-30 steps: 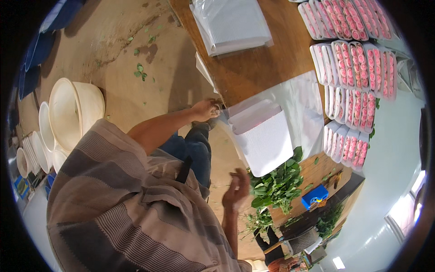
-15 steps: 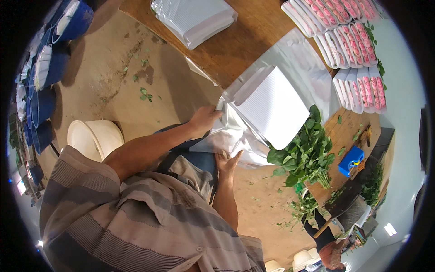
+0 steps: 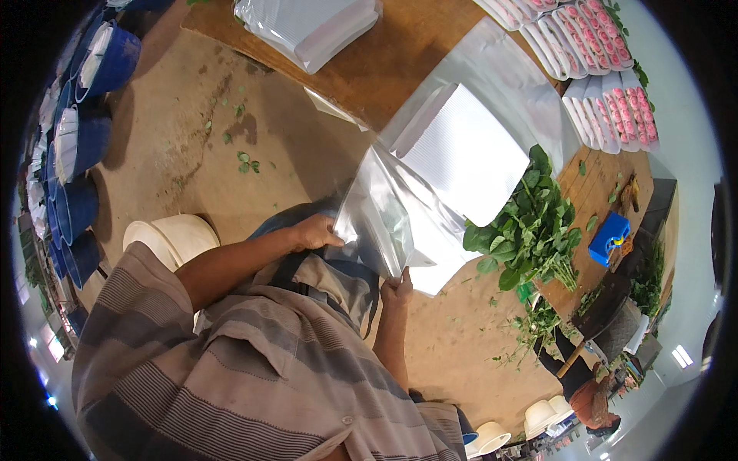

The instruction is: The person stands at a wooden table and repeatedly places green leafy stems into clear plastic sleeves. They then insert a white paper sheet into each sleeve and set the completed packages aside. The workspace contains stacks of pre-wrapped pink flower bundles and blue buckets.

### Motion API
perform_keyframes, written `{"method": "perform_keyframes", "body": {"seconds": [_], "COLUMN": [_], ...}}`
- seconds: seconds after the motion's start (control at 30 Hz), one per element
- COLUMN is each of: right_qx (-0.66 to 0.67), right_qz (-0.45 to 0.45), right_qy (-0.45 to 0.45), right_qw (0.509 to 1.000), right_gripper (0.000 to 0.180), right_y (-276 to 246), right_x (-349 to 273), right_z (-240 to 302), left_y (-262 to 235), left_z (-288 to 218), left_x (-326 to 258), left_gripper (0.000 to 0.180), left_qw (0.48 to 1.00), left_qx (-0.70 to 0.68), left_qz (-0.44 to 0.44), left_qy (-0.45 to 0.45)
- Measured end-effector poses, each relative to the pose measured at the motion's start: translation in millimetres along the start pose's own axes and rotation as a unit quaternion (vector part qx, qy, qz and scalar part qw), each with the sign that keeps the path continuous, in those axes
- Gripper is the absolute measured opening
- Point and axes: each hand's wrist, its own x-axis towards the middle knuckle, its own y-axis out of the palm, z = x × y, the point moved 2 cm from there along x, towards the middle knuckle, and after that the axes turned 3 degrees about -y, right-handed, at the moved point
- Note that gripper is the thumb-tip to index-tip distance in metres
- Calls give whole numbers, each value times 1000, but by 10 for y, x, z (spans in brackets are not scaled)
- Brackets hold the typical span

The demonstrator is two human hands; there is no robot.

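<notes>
My left hand (image 3: 319, 233) pinches one edge of a clear, shiny plastic sheet (image 3: 377, 203). At its lower corner, my right hand (image 3: 397, 288) grips the same sheet between thumb and fingers. The film stretches between the hands in front of my lap and runs up to the table edge. Just beyond it lies a folded white corrugated sheet (image 3: 469, 150), on more clear film (image 3: 515, 84) spread over the table. Leafy green stems (image 3: 526, 230) stick out beside the corrugated sheet; whatever is inside the fold is hidden.
The wooden table (image 3: 419, 46) carries a stack of corrugated sheets (image 3: 311, 27), wrapped pink roses (image 3: 630, 115) and a blue tool with a yellow part (image 3: 610, 240). A cream bucket (image 3: 173, 240) stands left; blue buckets (image 3: 77, 207) line the far left. Another person (image 3: 592, 399) is at lower right.
My left hand has moved left and down, drawing the film's edge toward me. My right hand, earlier with fingers spread under the film, now grips it. The film has opened out between them.
</notes>
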Motion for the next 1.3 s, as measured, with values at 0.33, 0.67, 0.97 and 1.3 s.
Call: {"method": "perform_keyframes", "body": {"seconds": [0.33, 0.67, 0.97, 1.3], "right_qx": [-633, -778, -787, -783], "right_qz": [-394, 46, 19, 15], "right_qy": [-338, -285, -331, -258], "right_qw": [574, 559, 521, 567], "right_gripper": [48, 19, 16, 23], "right_y": [420, 2011, 1971, 2010], "right_x": [-375, -451, -414, -324], "right_z": [3, -480, -378, -296], "left_y": [220, 191, 19, -17], "left_z": [-338, -504, 78, -244], "left_x": [-56, 41, 327, 165], "left_gripper": [32, 40, 40, 65], "left_qw": [987, 983, 968, 980], "left_qx": [82, 130, 138, -59], "left_qz": [-132, -128, -204, -94], "left_qy": [25, 29, 54, 165]}}
